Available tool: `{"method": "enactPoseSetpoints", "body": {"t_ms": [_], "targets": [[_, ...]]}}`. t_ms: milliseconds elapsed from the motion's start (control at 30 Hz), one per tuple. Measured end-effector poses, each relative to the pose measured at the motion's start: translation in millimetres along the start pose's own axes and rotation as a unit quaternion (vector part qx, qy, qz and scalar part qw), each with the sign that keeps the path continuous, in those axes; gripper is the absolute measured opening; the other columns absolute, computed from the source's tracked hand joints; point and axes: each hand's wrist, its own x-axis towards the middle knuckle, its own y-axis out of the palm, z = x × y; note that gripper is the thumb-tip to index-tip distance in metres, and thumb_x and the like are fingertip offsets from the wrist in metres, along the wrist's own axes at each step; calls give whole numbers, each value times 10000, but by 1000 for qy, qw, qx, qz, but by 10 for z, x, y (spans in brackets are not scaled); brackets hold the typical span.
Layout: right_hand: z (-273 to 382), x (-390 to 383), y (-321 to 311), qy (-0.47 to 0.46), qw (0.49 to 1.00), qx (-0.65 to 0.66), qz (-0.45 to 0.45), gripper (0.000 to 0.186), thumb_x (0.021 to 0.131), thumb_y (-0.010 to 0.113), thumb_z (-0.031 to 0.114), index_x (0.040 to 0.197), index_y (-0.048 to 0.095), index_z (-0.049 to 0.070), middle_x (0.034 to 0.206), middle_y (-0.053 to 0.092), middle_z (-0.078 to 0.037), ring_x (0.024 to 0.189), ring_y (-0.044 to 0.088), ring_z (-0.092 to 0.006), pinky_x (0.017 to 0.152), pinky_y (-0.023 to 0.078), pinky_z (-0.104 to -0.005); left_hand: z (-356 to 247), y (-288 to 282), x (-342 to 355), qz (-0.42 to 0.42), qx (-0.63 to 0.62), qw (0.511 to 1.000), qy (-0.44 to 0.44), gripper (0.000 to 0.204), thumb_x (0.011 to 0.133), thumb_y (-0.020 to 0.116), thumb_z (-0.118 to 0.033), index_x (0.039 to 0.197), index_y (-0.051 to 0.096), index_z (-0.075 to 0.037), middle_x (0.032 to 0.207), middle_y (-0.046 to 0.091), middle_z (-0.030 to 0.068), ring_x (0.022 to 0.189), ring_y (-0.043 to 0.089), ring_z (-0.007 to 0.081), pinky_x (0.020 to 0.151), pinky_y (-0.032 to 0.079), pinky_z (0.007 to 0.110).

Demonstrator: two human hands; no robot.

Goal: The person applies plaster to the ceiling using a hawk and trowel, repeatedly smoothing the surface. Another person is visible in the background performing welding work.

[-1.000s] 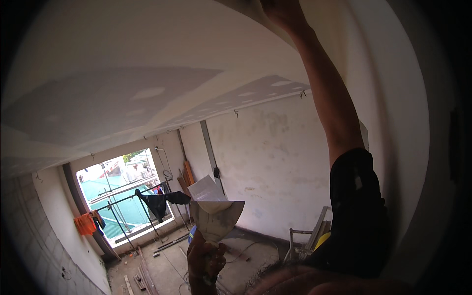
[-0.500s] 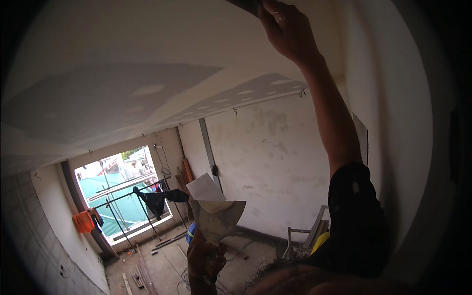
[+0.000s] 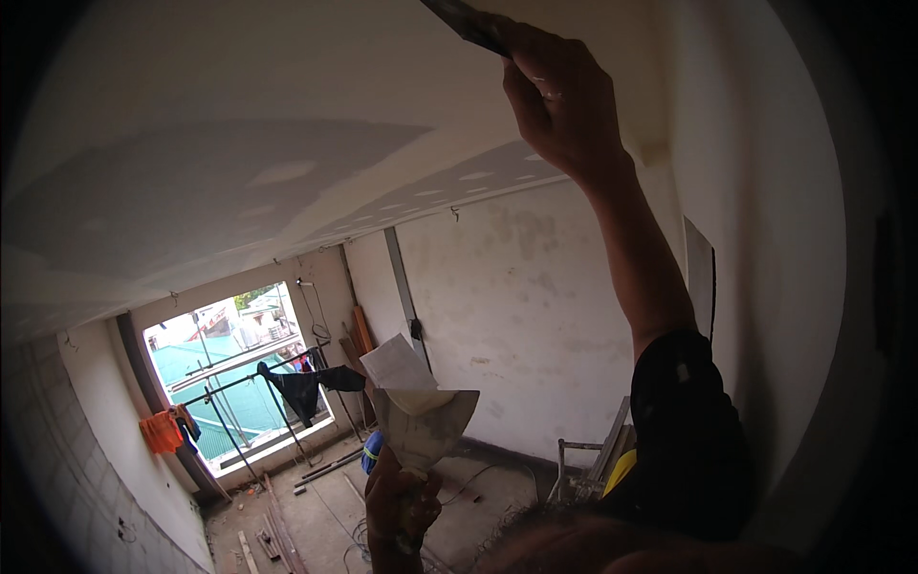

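My left hand (image 3: 394, 507) is low in the middle, fingers wrapped round the handle of a wide putty knife (image 3: 427, 435). Its broad blade points upward and carries a smear of cream-coloured putty (image 3: 413, 402) near the top edge. High above, my right hand (image 3: 571, 110) grips a second, dark scraper blade (image 3: 467, 24) up against or close by the ceiling (image 3: 239, 67); whether it touches cannot be told. The ceiling has grey board areas with pale filled strips and patches.
A window opening (image 3: 229, 368) at far left has a rail with an orange cloth (image 3: 163, 432) and dark clothes (image 3: 298, 390). Loose timber (image 3: 277, 531) and cables lie on the floor. A metal frame (image 3: 574, 448) stands right of centre. A white sheet-like piece (image 3: 397, 362) shows behind the putty knife.
My right hand and its scraper have come lower in the picture, so more of the blade shows. My left hand with the putty knife has hardly moved.
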Motion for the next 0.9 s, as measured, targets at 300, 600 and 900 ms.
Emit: {"method": "enactPoseSetpoints", "body": {"t_ms": [300,600,900], "targets": [[174,-110,-298,2,999,-15,46,402,825,675,21,1208,669,145,1139,721,-12,955,700,-201,804,534,-355,33,77,-9,-35,7,999,3,751,834,465,-41,1542,226,-117,1328,481,228,609,531,192,361,443,227],[820,-1203,-660,434,696,564,94,311,963,632,9,1274,634,23,1148,694,-55,1030,636,-118,883,514,-285,112,-178,100,6,-102,992,-74,650,912,452,-76,1526,245,-116,1232,546,257,585,532,182,392,469,249],[1591,-2289,-681,398,545,684,279,294,949,618,-18,1225,662,74,1202,704,-127,1187,647,-272,1014,525,-386,82,-262,249,43,-143,988,-40,674,928,456,-71,1552,200,-98,1239,542,284,618,563,225,380,499,290]]}}
